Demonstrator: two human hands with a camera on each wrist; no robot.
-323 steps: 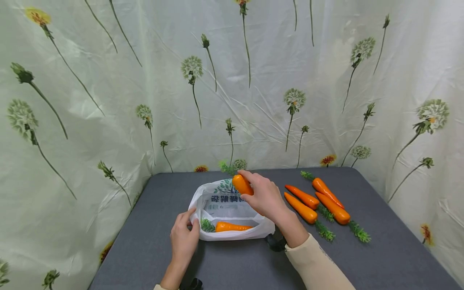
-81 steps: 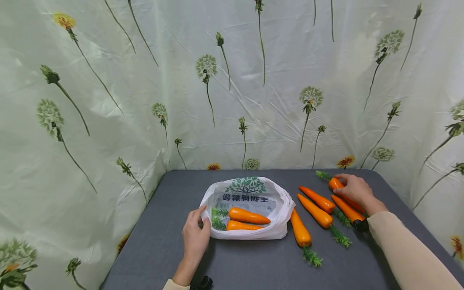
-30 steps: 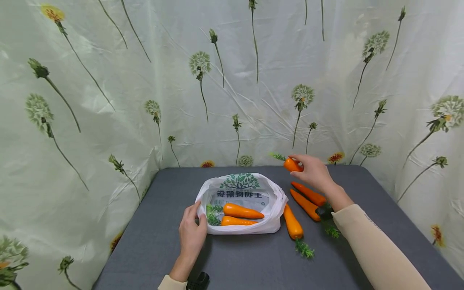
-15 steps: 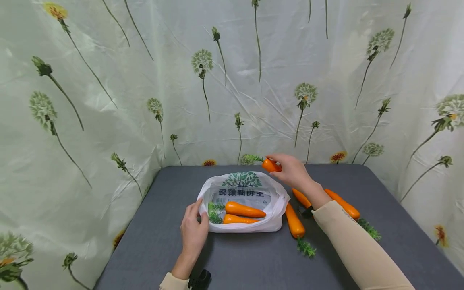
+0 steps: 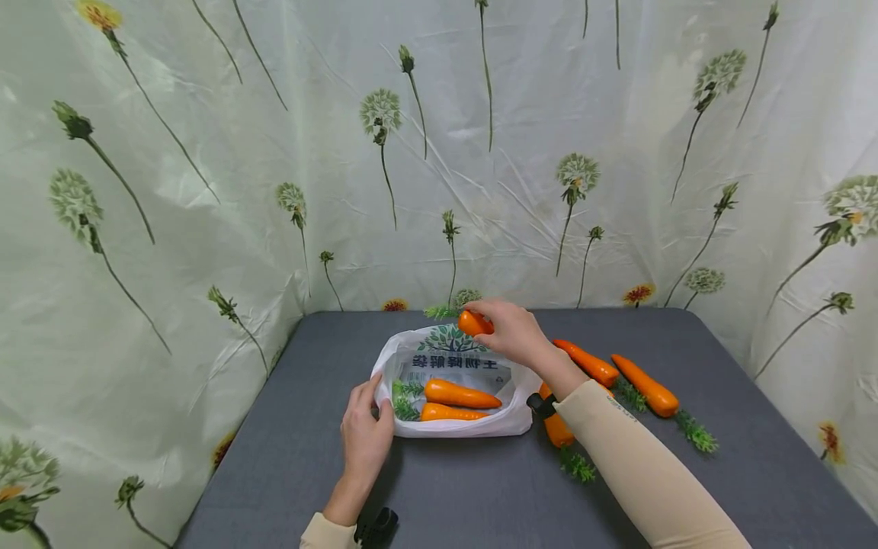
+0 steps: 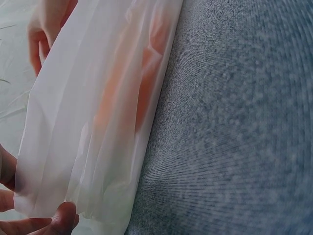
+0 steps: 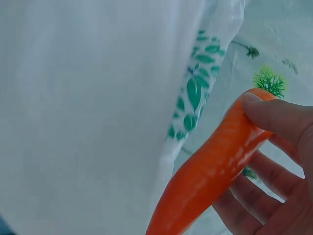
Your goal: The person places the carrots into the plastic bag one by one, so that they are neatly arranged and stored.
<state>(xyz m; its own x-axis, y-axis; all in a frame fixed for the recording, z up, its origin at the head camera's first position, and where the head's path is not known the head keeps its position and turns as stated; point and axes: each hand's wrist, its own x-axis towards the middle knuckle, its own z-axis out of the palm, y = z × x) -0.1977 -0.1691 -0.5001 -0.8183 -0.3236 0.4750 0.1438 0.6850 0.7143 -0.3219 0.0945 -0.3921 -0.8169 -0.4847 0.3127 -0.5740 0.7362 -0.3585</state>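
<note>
A white plastic bag (image 5: 456,431) with a green tree print lies on the table, its mouth spread toward me. Two orange carrots (image 5: 461,394) with green tops lie inside. My left hand (image 5: 366,435) pinches the bag's left rim; the left wrist view shows thumb (image 6: 63,218) and fingers on either side of the thin plastic (image 6: 54,127). Above the bag's back edge, my right hand (image 5: 511,329) grips another carrot (image 7: 210,164) near its thick end, thumb on top and fingers beneath. Its leafy top (image 7: 270,81) sticks out past the thumb.
Right of the bag, one carrot (image 5: 557,433) lies against its side, partly behind my right wrist. Further right are more carrots, one nearer (image 5: 591,364) and one outermost (image 5: 648,390). A flowered curtain (image 5: 494,191) hangs behind the dark grey table (image 5: 274,473).
My right hand has taken a carrot from the table's back right and carried it left to above the bag. A second carrot has joined the one inside. My left hand stays at the rim.
</note>
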